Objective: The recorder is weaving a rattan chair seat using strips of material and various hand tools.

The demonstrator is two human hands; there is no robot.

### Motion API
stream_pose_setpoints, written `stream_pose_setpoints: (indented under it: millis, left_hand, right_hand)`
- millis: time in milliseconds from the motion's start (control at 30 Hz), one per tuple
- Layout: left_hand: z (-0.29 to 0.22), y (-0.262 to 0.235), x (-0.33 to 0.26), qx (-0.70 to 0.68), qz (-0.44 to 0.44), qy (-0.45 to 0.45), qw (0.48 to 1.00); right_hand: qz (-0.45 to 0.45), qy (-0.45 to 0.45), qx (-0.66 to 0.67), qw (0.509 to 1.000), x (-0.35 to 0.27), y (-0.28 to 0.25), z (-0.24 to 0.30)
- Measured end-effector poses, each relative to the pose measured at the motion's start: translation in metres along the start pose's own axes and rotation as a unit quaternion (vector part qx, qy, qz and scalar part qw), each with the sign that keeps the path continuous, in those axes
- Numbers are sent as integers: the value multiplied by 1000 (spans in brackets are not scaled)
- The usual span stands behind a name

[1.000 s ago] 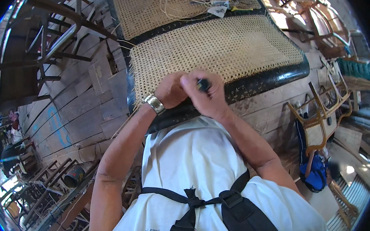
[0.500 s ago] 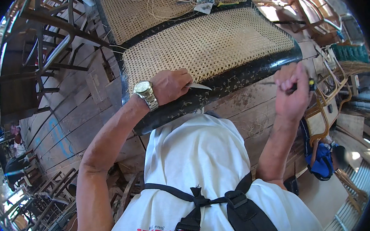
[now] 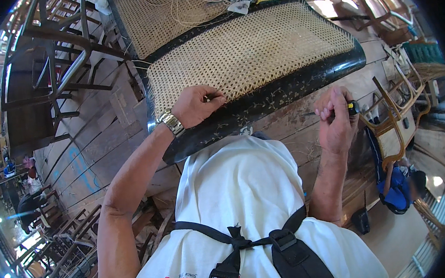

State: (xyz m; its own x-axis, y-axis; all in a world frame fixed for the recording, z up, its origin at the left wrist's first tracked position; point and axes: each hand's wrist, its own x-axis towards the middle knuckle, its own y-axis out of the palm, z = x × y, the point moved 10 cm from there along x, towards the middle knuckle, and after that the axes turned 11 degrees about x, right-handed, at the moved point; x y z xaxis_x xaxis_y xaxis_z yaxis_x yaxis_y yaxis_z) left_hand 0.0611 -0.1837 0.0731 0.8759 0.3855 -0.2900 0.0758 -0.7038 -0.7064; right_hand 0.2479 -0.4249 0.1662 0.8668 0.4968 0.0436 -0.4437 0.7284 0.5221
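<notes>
A woven cane panel [image 3: 246, 48] is set in a black frame [image 3: 281, 92] painted with pale flowers and leaves, lying in front of me. My left hand [image 3: 197, 107], with a metal watch on its wrist, rests at the near edge of the weave. Its thumb and fingers are pinched together there; whatever lies between them is hidden. Off the frame's near right side, my right hand [image 3: 335, 122] is closed around a screwdriver [image 3: 353, 108] with a black and yellow handle. The tool's thin shaft points left, toward the frame.
Loose cane strands [image 3: 196, 0] and yellow-handled pliers [image 3: 269, 0] lie on a second cane panel farther off. Dark wooden chair frames [image 3: 64, 52] stand at the left. On the right are a curved wooden chair frame [image 3: 396, 125] and a person in blue [image 3: 395, 193].
The pale pointed strip that stuck out from my left fingers no longer shows. My right hand has moved down and left with the screwdriver, nearer the frame.
</notes>
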Motion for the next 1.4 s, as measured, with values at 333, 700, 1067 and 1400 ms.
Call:
stream_pose_setpoints:
  millis: [333,700,1067,1400]
  left_hand:
    - [9,7,4,-46,6,-72,996]
    - [22,18,16,-91,77,-116,986]
    - [15,14,8,-112,49,-44,992]
    - [17,18,8,-37,50,-115,991]
  right_hand:
    - [27,34,0,999,4,15,-22]
    - [29,66,-16,997,-1,29,-33]
    - [108,128,225,960,18,77,-68]
    - [113,197,259,939,24,106,-138]
